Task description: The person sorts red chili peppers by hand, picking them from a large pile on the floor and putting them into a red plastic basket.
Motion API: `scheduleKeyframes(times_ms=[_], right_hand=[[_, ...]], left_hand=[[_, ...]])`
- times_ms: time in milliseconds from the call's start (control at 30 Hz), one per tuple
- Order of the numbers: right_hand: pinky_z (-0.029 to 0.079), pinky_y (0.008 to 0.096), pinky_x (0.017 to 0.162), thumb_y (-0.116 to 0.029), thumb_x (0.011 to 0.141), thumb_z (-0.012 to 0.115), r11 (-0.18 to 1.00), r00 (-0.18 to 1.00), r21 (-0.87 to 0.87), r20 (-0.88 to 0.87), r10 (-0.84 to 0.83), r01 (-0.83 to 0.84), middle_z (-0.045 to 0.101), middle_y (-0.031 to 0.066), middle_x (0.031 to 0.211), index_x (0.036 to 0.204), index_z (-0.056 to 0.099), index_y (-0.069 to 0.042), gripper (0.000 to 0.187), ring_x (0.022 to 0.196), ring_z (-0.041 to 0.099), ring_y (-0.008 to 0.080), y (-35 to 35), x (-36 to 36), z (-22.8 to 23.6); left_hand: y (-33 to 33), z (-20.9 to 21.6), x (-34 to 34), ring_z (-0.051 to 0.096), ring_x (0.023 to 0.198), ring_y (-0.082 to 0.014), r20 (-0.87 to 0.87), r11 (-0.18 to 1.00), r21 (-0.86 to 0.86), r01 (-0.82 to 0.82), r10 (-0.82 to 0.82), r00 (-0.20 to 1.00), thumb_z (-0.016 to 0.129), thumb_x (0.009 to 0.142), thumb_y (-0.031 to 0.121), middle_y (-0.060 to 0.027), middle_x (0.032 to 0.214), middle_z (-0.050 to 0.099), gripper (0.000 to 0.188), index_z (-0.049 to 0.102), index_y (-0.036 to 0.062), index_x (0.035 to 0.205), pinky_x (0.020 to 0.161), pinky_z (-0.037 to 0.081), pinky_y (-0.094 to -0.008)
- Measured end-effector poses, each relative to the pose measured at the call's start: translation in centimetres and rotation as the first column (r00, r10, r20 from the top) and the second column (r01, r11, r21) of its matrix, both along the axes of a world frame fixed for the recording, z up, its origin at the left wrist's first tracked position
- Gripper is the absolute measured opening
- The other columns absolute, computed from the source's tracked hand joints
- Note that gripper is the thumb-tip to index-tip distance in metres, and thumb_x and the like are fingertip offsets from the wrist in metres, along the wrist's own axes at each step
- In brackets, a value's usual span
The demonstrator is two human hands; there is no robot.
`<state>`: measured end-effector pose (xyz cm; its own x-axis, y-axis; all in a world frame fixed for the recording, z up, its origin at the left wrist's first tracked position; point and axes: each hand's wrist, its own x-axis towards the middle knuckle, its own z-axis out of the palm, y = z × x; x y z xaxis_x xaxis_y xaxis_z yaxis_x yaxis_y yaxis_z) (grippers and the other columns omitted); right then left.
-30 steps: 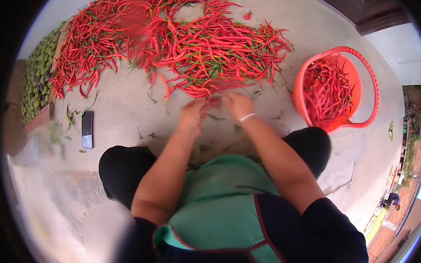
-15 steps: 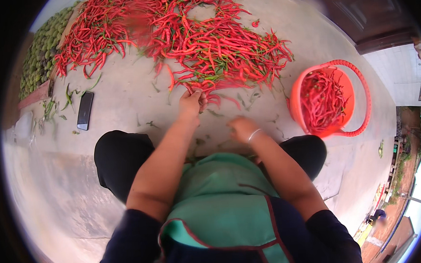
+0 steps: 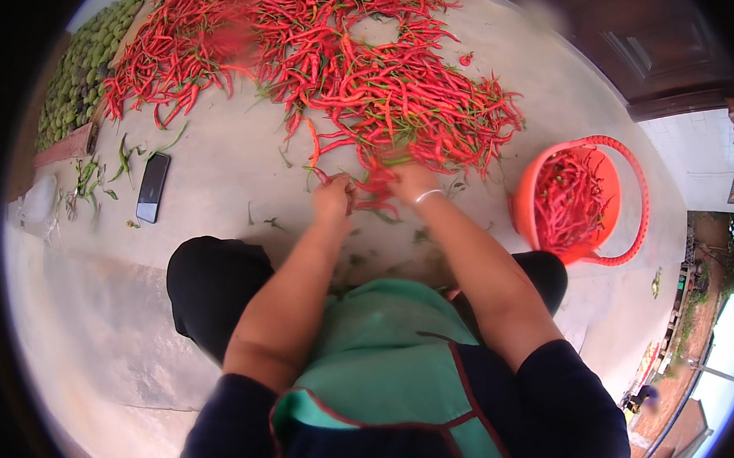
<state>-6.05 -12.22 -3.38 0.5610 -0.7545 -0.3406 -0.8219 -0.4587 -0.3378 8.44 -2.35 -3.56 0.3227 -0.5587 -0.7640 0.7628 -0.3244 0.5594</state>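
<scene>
A big heap of red chili peppers [image 3: 427, 103] with green stems spreads over the floor in front of me. At its near edge my left hand [image 3: 334, 201] is closed, and a red chili pepper [image 3: 322, 176] sticks out past its fingers. Close beside it on the right, my right hand [image 3: 412, 183], with a pale bracelet at the wrist, reaches to the chilies at the heap's near edge. Its fingertips are blurred among them, so its grip is unclear. Several loose chilies lie between the two hands.
To the right stands an orange-red bucket [image 3: 527, 211] with a braided handle, partly filled with red chilies. A black phone [image 3: 153, 187] and green chili scraps [image 3: 89, 182] lie at left. Green produce [image 3: 80, 82] is piled behind a low board at far left. My knees flank the work area.
My right hand has moved forward from near my lap to the heap's edge, beside my left hand. My left hand stays closed near the heap. The whole view has shifted slightly.
</scene>
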Motion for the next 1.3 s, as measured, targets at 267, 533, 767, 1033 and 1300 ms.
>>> scheduleKeyframes(times_ms=[267,533,767,1033,1300], right_hand=[[0.04,0.0224,0.052,-0.021,0.08,0.06,0.851,0.773,0.473,0.444,-0.454,0.228,0.057,-0.0031,0.068,0.09,0.063,-0.005,0.019,0.058,0.048,0.0041,5.2,-5.9,7.5],[0.04,0.0229,0.052,-0.022,0.079,0.061,0.793,0.65,0.576,0.528,-0.546,0.199,0.056,0.0005,0.062,0.082,0.062,-0.003,0.02,0.056,0.049,0.0064,7.3,-8.6,8.6],[0.04,0.0192,0.052,-0.02,0.085,0.056,0.66,0.298,0.74,0.606,-0.738,0.129,0.056,-0.0022,0.068,0.085,0.061,-0.003,0.018,0.058,0.049,0.005,7.4,-9.0,10.7],[0.044,0.0206,0.054,-0.019,0.085,0.056,0.736,0.48,0.675,0.631,-0.61,0.048,0.057,0.0004,0.069,0.082,0.061,-0.001,0.019,0.061,0.053,0.0059,10.7,-7.0,10.8],[0.044,0.0261,0.056,-0.03,0.083,0.058,0.914,0.725,0.388,0.596,-0.346,0.118,0.056,0.0002,0.067,0.084,0.062,-0.002,0.028,0.061,0.053,0.0087,9.8,-8.1,11.4]], left_hand=[[-0.7,6.1,-4.6,0.058,0.089,-0.0205,-0.132,0.88,-0.395,0.262,-0.337,0.932,0.045,0.088,0.011,-0.0083,0.094,0.059,0.018,0.052,0.0017,0.102,0.078,0.047,-0.0323],[1.7,10.2,-6.5,0.053,0.097,-0.0315,0.928,0.669,0.075,0.74,0.224,-0.297,0.055,0.067,-0.008,-0.0104,0.099,0.057,0.039,0.053,0.0047,0.103,0.081,0.045,-0.0365],[2.1,10.1,-5.0,0.056,0.079,-0.0292,0.985,0.732,0.051,0.679,-0.148,0.086,0.057,0.076,0.006,-0.0114,0.087,0.059,0.029,0.054,0.0056,0.105,0.069,0.046,-0.0363],[4.5,11.2,-5.8,0.058,0.076,-0.0184,0.07,0.813,-0.333,0.478,-0.484,0.872,0.047,0.09,0.021,-0.0075,0.086,0.058,0.024,0.052,0.0045,0.107,0.069,0.049,-0.0343],[4.9,10.4,-5.3,0.06,0.086,-0.0213,0.108,0.747,-0.398,0.532,-0.538,0.836,0.051,0.088,0.02,-0.0078,0.091,0.061,0.025,0.052,0.0032,0.106,0.077,0.049,-0.0361]])
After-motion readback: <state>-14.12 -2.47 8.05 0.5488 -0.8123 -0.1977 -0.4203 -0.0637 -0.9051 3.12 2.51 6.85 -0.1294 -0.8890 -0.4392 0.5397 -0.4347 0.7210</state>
